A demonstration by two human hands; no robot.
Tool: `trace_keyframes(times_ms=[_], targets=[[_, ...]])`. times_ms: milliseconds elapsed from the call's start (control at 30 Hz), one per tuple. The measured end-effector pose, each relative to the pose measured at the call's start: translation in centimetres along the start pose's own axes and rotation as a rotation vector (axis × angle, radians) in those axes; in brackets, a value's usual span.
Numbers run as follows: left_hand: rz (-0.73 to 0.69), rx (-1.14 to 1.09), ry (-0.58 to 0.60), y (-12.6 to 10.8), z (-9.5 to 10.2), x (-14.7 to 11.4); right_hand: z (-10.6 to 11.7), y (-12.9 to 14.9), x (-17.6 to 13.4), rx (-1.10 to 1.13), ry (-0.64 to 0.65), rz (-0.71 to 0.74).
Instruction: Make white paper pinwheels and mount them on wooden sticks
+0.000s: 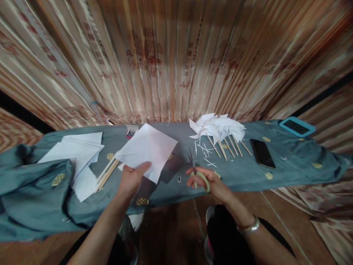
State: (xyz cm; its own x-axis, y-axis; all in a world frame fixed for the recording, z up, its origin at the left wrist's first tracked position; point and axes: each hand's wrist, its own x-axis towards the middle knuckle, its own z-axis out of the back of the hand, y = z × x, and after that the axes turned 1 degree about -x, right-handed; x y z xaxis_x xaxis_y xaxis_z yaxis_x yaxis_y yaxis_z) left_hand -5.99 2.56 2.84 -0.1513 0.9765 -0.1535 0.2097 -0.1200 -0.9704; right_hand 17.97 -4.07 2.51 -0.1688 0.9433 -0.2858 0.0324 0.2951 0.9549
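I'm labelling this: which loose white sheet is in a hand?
The creased sheet in the left hand; the other sheets lie on the cloth.

Blue-grey cloth (242,181) under paper sheets (85,185), sticks (107,175), white pinwheels (217,127), paper strips (204,150), phone (263,153) and blue-framed device (297,127).

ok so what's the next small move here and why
Probably bring the scissors to the paper: the left hand holds it up, the right hand holds the scissors apart from it, and the nearby pinwheels are of cut white paper.
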Motion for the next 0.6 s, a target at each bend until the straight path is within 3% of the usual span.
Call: trace_keyframes(times_ms=[67, 133, 400, 600], targets=[[0.023, 0.079, 0.045, 0.4, 0.1, -0.4, 0.5, 0.1, 0.3, 0.103, -0.147, 0.064], [0.033, 0.131, 0.081, 0.8, 0.0, -0.7, 0.7, 0.3, 0.7, 0.196, -0.208, 0.084], [0.007, 0.279, 0.319, 3.1, 0.3, -1.3, 0.0, 0.6, 2.1, 0.19, -0.218, 0.09], [0.181, 0.215, 0.415, 1.8, -0.2, -2.0, 0.0, 0.5, 2.2, 0.216, -0.165, 0.023]])
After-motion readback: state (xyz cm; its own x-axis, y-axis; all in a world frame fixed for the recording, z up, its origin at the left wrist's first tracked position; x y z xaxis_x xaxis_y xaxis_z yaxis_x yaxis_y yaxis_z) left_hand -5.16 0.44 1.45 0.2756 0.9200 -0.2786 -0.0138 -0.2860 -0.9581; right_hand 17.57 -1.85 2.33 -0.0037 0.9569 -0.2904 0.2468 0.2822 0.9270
